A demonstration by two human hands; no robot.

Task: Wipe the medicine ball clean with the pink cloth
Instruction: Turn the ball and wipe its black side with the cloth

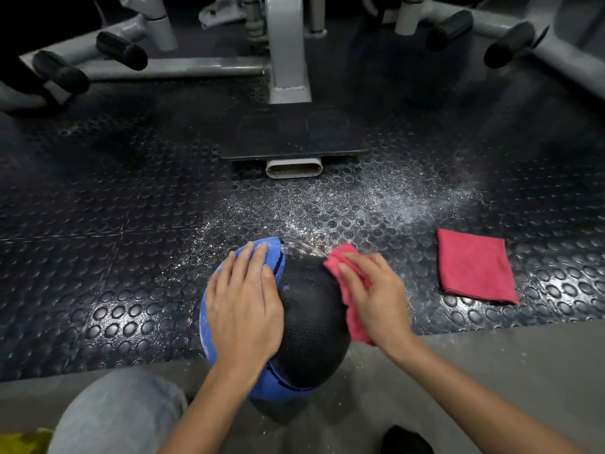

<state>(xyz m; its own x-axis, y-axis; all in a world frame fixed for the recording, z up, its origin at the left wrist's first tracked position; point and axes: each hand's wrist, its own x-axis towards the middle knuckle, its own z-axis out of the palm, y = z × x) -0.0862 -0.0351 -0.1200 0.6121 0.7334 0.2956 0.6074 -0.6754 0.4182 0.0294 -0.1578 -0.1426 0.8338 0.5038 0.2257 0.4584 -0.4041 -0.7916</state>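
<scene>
Ball (311, 322) sits by our knee. We judge it heavy, firm, textured and apt to roll, so brace it with flat palms. Left hand (244, 306), fingers straight, steadies its 9 o'clock side. Right hand (376, 296), fingers straight, presses cloth (337, 258) at 2 o'clock. Spare cloth (474, 267) lies farther out at 3 o'clock, apart.

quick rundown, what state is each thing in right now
medicine ball, on the floor, wet sheen on its far top
left hand, flat on the ball's blue side, fingers straight
pink cloth, crumpled between the right hand and the ball's black side
right hand, pressing that cloth down
second cloth, folded, lying on the mat, untouched
floor mat, speckled with white droplets beyond the ball
</scene>
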